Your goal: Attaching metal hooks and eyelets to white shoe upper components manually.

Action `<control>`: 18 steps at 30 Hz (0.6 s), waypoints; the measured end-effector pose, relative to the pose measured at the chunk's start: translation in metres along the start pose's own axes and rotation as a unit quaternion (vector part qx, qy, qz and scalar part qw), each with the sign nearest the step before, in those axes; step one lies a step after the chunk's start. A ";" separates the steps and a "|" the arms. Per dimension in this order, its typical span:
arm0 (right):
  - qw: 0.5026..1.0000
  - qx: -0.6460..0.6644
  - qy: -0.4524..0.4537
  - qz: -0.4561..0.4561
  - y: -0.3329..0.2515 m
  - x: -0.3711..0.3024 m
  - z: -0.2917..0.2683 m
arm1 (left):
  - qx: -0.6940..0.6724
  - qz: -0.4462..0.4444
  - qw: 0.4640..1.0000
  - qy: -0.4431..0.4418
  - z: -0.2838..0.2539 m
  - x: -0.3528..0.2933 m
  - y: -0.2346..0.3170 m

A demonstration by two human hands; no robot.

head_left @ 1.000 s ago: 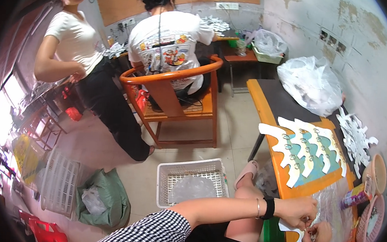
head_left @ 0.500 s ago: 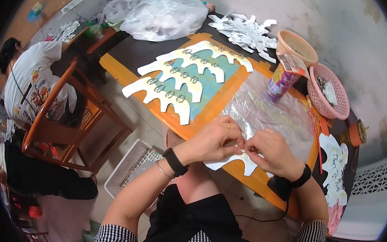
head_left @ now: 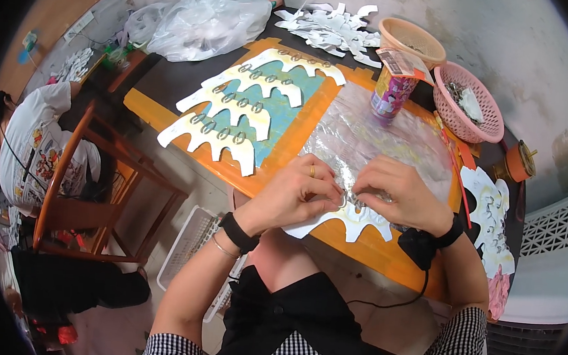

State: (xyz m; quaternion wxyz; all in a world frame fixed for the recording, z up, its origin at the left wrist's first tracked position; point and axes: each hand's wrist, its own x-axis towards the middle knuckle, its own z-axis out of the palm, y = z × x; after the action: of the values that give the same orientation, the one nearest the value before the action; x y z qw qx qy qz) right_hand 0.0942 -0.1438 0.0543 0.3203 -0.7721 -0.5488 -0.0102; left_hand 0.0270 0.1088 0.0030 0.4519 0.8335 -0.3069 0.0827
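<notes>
In the head view, I see the left hand [head_left: 308, 191] and right hand [head_left: 399, 192] close together, fingers curled at a white scalloped piece [head_left: 356, 230]; whether they grip it, I cannot tell. It lies on the table [head_left: 388, 258], at the near edge.

Bright light glares off the plastic sheet [head_left: 381, 144], and fisheye distortion curves the dark-rimmed edges.
</notes>
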 end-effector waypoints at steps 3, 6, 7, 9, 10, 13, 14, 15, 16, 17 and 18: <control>0.999 -0.028 0.006 -0.034 0.002 0.001 0.008 | 0.004 0.015 1.000 0.021 0.000 0.001 0.000; 0.997 -0.051 0.019 -0.060 0.001 0.005 0.016 | 0.001 0.003 1.000 0.023 -0.002 0.001 0.000; 0.997 -0.051 0.018 -0.060 0.001 0.006 0.017 | 0.002 -0.004 1.000 0.011 -0.003 0.001 0.001; 0.996 -0.054 0.018 -0.064 0.002 0.007 0.017 | 0.002 -0.011 1.000 -0.002 -0.004 0.002 0.003; 0.996 -0.054 0.019 -0.063 0.002 0.007 0.017 | 0.000 -0.015 1.000 -0.003 -0.005 0.002 0.004; 0.997 -0.057 0.008 -0.059 0.003 0.008 0.017 | -0.001 -0.020 1.000 -0.005 -0.006 0.003 0.005; 0.997 -0.049 0.009 -0.057 0.003 0.008 0.018 | 0.001 -0.022 1.000 -0.004 -0.006 0.003 0.006; 0.998 -0.041 0.009 -0.054 0.003 0.009 0.018 | 0.002 -0.021 1.000 -0.005 -0.007 0.003 0.006; 0.998 -0.041 0.009 -0.054 0.003 0.010 0.019 | -0.001 -0.024 1.000 -0.004 -0.007 0.002 0.006; 0.997 -0.043 0.010 -0.058 0.003 0.011 0.019 | -0.004 -0.027 1.000 -0.002 -0.006 0.003 0.006; 0.997 -0.045 0.011 -0.062 0.003 0.011 0.019 | -0.004 -0.026 1.000 -0.002 -0.006 0.003 0.006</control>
State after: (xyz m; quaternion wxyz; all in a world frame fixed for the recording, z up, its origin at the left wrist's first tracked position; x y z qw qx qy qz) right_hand 0.0945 -0.1250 0.0418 0.2901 -0.7498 -0.5912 -0.0637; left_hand 0.0268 0.1097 0.0119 0.4566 0.8396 -0.2864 0.0678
